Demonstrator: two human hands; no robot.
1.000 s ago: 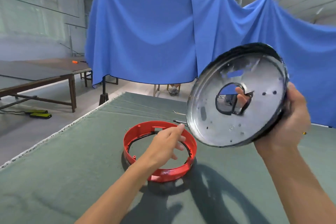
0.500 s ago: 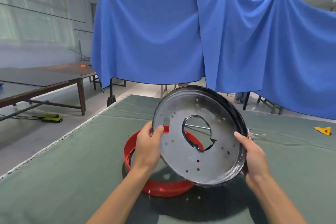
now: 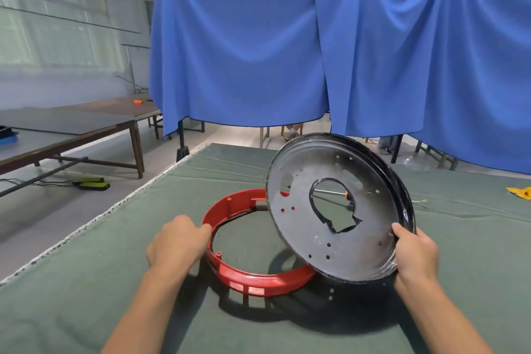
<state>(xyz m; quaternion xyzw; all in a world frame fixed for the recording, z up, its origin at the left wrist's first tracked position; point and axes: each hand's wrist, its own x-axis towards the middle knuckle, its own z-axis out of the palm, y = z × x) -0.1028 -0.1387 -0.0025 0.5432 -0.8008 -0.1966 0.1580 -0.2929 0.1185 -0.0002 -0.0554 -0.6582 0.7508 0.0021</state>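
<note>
A red plastic ring (image 3: 258, 282) lies flat on the green table cover (image 3: 86, 282). My left hand (image 3: 178, 244) grips the ring's left rim, fingers curled over its edge. My right hand (image 3: 416, 256) holds a round dark metal plate (image 3: 339, 204) by its lower right rim. The plate is tilted up, with a large ragged hole in its middle and several small holes. Its lower edge hangs over the right side of the ring; whether they touch I cannot tell.
A thin metal rod with an orange tip (image 3: 333, 192) shows through the plate's hole, lying on the table behind. A yellow object (image 3: 520, 192) lies at the far right. Blue cloth (image 3: 258, 52) hangs behind the table. A wooden table (image 3: 71, 123) stands to the left.
My left hand let go of the plate's left edge and dropped to the red ring's left rim. My right hand alone holds the plate, which shifted to the right.
</note>
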